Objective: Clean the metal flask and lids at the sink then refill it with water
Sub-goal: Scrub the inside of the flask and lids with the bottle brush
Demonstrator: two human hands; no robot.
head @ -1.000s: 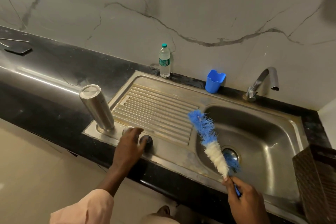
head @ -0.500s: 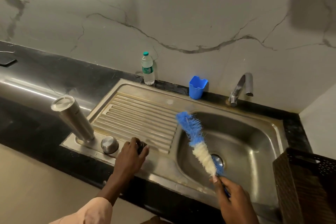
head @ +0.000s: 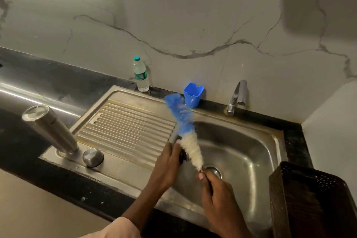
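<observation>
the metal flask (head: 51, 130) stands upside down on the front left corner of the sink (head: 274, 135), base up and leaning away to the left in this wide view, its mouth on the steel rim beside the ribbed draining board (head: 125, 127). just right of the flask's mouth a round steel lid (head: 93, 157) lies dome-up on the same rim, near the flask but not clearly touching it. further right, over the edge between the draining board and the basin, the left hand (head: 167, 166) is curled round a small dark object (head: 183, 157), probably the other lid, though it is mostly hidden by the fingers and too blurred to be sure. the bottle brush (head: 185, 131) crosses this object, its white bristles pressed against it and its blue bristles smeared by motion above. the right hand (head: 218, 197) grips the brush handle over the front of the basin, fingers wrapped tight, close to the drain (head: 214, 171). behind the sink, against the marble wall, a clear plastic water bottle (head: 141, 76) with a green cap stands at the back left, a blue cup (head: 193, 94) at the back middle, and the tap (head: 236, 97) at the back right. a dark perforated basket (head: 313, 199) sits at the sink's right edge.
</observation>
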